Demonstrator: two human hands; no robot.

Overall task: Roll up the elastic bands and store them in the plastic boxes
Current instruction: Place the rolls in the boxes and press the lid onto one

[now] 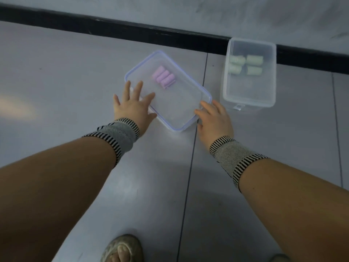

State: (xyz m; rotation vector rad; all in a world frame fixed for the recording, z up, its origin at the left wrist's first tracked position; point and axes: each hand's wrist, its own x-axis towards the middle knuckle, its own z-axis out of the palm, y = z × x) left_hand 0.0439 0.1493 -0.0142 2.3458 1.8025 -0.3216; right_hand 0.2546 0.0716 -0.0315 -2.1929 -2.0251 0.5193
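Grey floor (pixel 75 76): tiled, with dark seams; a black skirting strip (pixel 132 33) runs along the wall at the far side; I see both boxes standing on it
Lidded box (pixel 181 103): clear plastic with a blue-edged lid on top, turned at an angle, near the middle of my view; just left of the open box, apart from it
Open box (pixel 249 95): clear, taller, no lid on it; close to the skirting strip
Left hand (pixel 132 108): fingers spread and straight, palm flat on the lid's near-left edge; grip apart, holding nothing
Right hand (pixel 215 120): at the lidded box's near-right corner, fingers loosely bent against the rim; whether they pinch it I cannot tell
Wristbands (pixel 117 135): striped mesh, one on each wrist
Green rolls (pixel 254 60): four rolled elastic bands at the far end of the open box
Purple rolls (pixel 164 77): rolled bands side by side under the lid, toward the far side
Sandalled foot (pixel 120 248): at the bottom edge
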